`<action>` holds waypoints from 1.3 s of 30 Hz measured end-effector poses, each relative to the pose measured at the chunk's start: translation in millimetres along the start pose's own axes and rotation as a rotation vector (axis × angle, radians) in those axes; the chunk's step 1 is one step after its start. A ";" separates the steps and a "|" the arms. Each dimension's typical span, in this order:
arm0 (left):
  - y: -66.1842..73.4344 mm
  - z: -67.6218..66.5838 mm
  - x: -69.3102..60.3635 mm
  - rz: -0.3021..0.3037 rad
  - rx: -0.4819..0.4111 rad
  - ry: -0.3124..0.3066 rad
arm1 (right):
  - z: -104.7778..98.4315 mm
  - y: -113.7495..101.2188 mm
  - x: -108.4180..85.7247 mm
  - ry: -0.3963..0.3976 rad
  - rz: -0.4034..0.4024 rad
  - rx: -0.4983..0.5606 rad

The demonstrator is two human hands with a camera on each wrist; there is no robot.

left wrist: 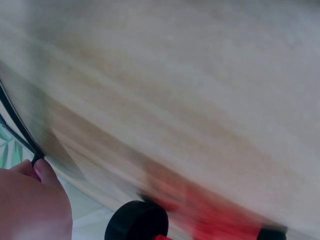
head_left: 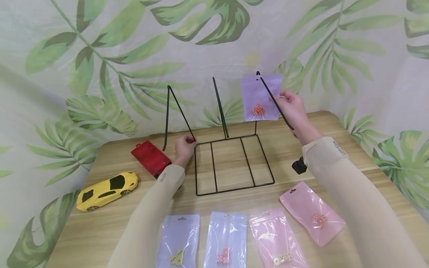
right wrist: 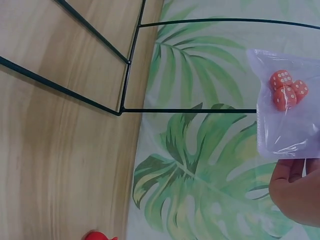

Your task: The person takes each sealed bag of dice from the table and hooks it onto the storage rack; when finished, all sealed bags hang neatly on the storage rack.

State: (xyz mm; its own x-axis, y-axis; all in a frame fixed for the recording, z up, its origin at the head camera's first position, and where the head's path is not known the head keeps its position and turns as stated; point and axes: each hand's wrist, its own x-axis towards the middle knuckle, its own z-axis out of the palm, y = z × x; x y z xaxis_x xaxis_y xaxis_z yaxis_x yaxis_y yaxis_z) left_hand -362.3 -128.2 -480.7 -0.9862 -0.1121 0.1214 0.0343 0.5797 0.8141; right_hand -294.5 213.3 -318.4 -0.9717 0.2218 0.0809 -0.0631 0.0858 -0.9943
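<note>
A black wire rack (head_left: pixel 234 189) with upright prongs stands on the table. My left hand (head_left: pixel 185 149) pinches its back left corner; in the left wrist view the thumb and finger of my hand (left wrist: pixel 37 202) close on the wire. High at the right prong, my right hand (head_left: pixel 295 111) pinches the right edge of a purple bag (head_left: pixel 249 93) with orange dice. The prong runs in front of the bag, whose top hole is at the prong's upper end. In the right wrist view, fingers of my hand (right wrist: pixel 300 195) hold the bag (right wrist: pixel 305 125) by its edge.
Two bluish bags (head_left: pixel 181 234) (head_left: pixel 228 230) and two pink bags (head_left: pixel 275 234) (head_left: pixel 305 204) with dice lie along the front. A yellow toy car (head_left: pixel 107 190) and a red case (head_left: pixel 151 156) are at the left. A leaf-patterned cloth hangs behind.
</note>
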 end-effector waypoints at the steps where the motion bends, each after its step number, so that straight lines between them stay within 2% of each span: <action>1: 0.3 0.8 0.2 -0.004 0.002 -0.003 | -0.1 -0.3 1.3 0.002 0.001 -0.014; 10: 0.2 5.1 -0.2 -0.026 0.007 -0.014 | 0.3 2.3 9.7 0.018 0.004 -0.059; 14: 1.1 4.5 1.4 -0.015 0.012 -0.009 | -2.7 3.4 4.5 0.015 -0.008 -0.125; 17: 2.8 3.5 3.5 -0.008 0.008 -0.010 | -8.5 6.5 -6.9 0.017 -0.012 -0.185; 19: 3.5 3.3 4.8 -0.006 0.006 -0.009 | -16.0 11.8 -18.9 -0.008 -0.017 -0.241; 21: 3.4 2.8 5.4 -0.008 0.007 -0.013 | -25.8 18.9 -34.8 -0.063 -0.027 -0.339; 24: 2.1 3.0 5.6 -0.010 0.010 -0.016 | -46.1 33.1 -63.7 -0.207 -0.070 -0.564; 26: 1.4 3.0 6.9 -0.010 0.014 -0.019 | -61.3 42.8 -85.8 -0.287 -0.084 -0.764; 28: -0.6 3.7 8.1 -0.007 0.022 -0.012 | -76.6 54.2 -107.7 -0.355 -0.058 -0.929; 31: -3.3 4.9 8.8 -0.008 0.030 -0.005 | -98.0 69.8 -138.5 -0.429 0.064 -1.095; 35: -3.0 4.8 8.3 0.001 0.029 -0.009 | -117.7 86.9 -169.6 -0.485 0.205 -1.103; 39: 0.4 4.9 6.6 0.008 0.023 -0.016 | -125.5 100.9 -189.0 -0.489 0.230 -1.041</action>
State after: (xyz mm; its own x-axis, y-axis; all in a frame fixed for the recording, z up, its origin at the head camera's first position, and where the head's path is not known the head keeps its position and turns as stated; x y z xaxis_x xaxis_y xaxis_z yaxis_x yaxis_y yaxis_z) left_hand -369.6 -124.7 -482.4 -0.9885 -0.0947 0.1183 0.0383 0.5991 0.7998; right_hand -88.6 302.0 -425.3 -0.9343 -0.0419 -0.3541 0.1218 0.8957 -0.4275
